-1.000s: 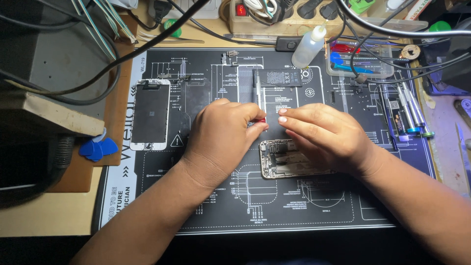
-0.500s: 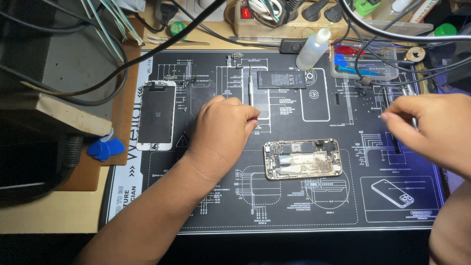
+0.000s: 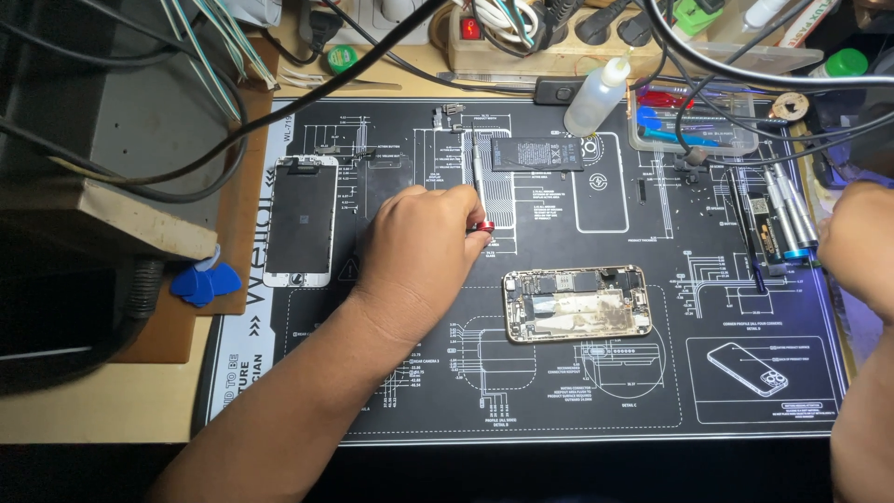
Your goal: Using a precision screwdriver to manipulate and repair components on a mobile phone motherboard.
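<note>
Left of the opened phone chassis (image 3: 576,304), the left hand (image 3: 419,244) pinches a red-tipped precision screwdriver (image 3: 479,191), kept ready; the right hand (image 3: 859,247), curled, grip indiscernible, hovers by the spare screwdrivers (image 3: 787,219).

1. The right hand (image 3: 861,251) was over the open phone (image 3: 577,304) with the left hand. It has moved far out to the right edge, near the silver tools (image 3: 787,219).
2. The open phone now shows fully, with no hand over it.
3. The left hand (image 3: 419,247) has pulled back a little, holding the screwdriver (image 3: 480,191).
</note>
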